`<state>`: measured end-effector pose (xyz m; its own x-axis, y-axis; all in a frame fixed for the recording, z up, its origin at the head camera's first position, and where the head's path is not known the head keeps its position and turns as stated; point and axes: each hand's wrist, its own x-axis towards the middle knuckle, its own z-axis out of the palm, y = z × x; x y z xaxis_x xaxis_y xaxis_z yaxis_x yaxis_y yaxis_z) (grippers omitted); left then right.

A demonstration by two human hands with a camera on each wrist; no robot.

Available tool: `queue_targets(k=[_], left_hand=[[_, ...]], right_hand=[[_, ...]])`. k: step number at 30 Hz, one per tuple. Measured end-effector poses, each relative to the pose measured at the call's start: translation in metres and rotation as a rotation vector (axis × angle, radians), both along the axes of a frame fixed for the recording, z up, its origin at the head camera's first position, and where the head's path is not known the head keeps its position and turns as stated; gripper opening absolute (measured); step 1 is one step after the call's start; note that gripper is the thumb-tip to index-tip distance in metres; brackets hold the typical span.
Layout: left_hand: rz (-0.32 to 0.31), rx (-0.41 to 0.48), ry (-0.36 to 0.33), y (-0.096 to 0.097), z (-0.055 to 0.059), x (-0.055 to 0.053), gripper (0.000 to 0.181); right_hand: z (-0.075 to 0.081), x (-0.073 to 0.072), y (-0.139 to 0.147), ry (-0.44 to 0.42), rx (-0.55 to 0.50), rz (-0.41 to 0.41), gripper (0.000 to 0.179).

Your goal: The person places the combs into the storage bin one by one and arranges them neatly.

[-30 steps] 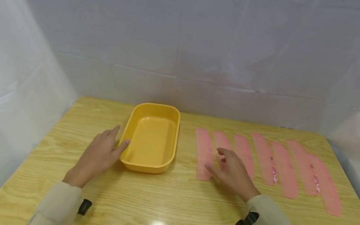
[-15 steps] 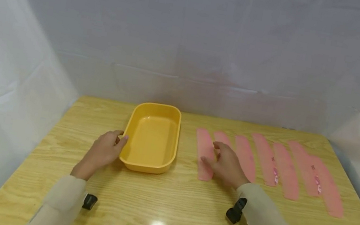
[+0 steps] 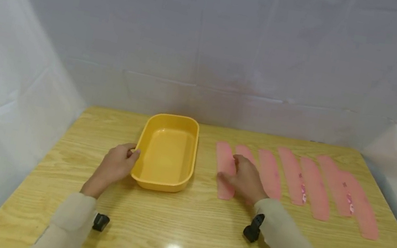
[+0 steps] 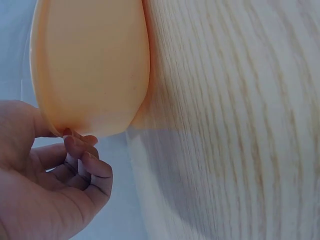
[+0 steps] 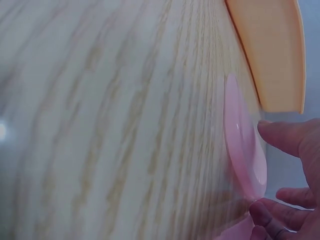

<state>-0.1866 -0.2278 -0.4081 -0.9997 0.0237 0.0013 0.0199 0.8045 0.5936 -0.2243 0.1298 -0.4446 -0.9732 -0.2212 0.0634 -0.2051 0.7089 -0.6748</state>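
My left hand (image 3: 113, 167) pinches the left rim of a yellow rectangular tub (image 3: 160, 187) between thumb and fingers. The left wrist view shows the fingertips (image 4: 75, 142) curled at the tub's edge. My right hand (image 3: 248, 180) hovers at the leftmost pink strip (image 3: 225, 191), thumb and fingers spread on either side of it. In the right wrist view that strip looks glossy and curved, with the thumb apart from it and a forefinger tip right at its end. The second pink strip (image 3: 244, 151) is partly hidden behind my right hand.
Several more pink strips lie in a row to the right, such as one printed strip (image 3: 292, 176) with small pink-and-white pictures and a plain one (image 3: 315, 189). They rest on a wood-grain table (image 3: 173, 221). White sheeting (image 3: 195, 52) hangs behind and at both sides.
My right hand has moved left, from the second pink strip over to the leftmost one. My left fingers have closed from a loose reach onto the tub's rim. The tub has barely moved.
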Motion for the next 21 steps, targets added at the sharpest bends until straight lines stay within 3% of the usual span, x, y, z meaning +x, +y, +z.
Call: queue_targets(k=[9,21], left_hand=[[-0.004,0.029,-0.027,0.0016,0.0034,0.0014,0.046],[-0.007,0.042,-0.045,-0.0002,0.0025,0.0003,0.048]], right_hand=[[-0.0015,-0.0011,-0.0055,0.011,0.040,-0.019,0.082],[-0.0012,-0.0030,-0.0075,-0.030,0.008,0.027,0.085]])
